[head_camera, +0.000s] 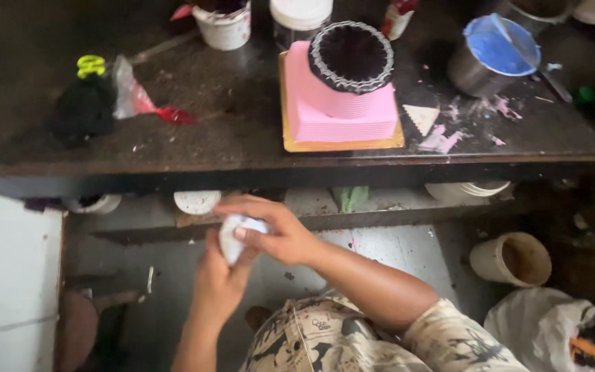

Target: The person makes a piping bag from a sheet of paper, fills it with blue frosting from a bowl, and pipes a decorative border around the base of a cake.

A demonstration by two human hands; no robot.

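Observation:
Below the counter edge, my left hand (218, 279) and my right hand (273, 227) are both closed around a small crumpled white piece (232, 238), paper or cloth, I cannot tell which. Up on the dark counter (208, 138) stands a pink square cake (342, 103) on a tan board (342, 143), with a dark round tier edged in white (351, 56) on top. The hands are apart from the cake, lower in the view.
A red-tipped piping bag (139, 102) and a black cloth (84, 110) lie at the left. White tubs (223, 24) stand at the back; a metal pot of blue icing (494, 52) is at the right. A beige cup (514, 258) and a white bag (545, 324) sit low right.

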